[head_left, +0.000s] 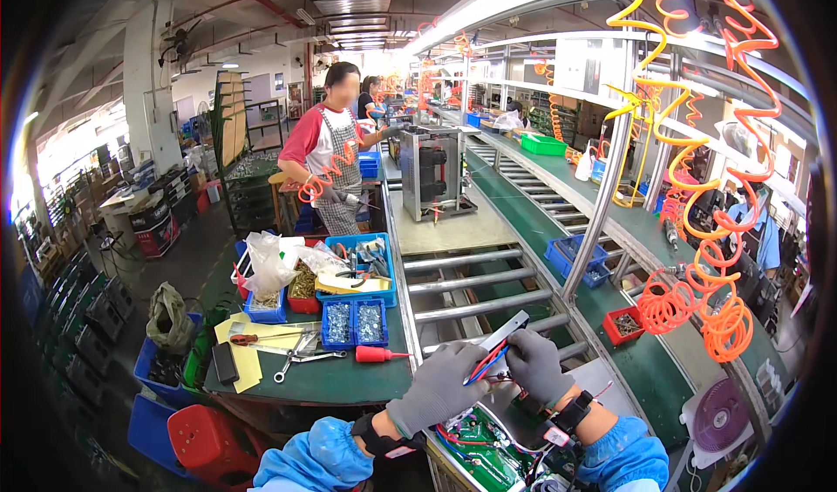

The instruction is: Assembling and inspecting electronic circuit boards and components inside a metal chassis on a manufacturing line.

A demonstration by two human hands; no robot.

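My left hand [443, 386], in a grey glove, is closed around a bundle of red, blue and black wires [486, 366]. Close beside it, my right hand [539, 368], also gloved, has its fingers curled in; what they pinch is partly hidden. A grey metal strip [509, 328] slants up between the two hands. Below them lies a green circuit board [479, 448] in a metal housing, with loose wires running over it. Blue sleeves cover both my forearms, and a dark band circles each wrist.
On the green bench at left are blue bins of small hardware [354, 324], a red-handled screwdriver [375, 354] and a wrench [292, 363]. Conveyor rollers [479, 307] run ahead towards a metal cabinet [433, 174], beside a co-worker [336, 143]. Orange coiled hoses [728, 317] hang at right.
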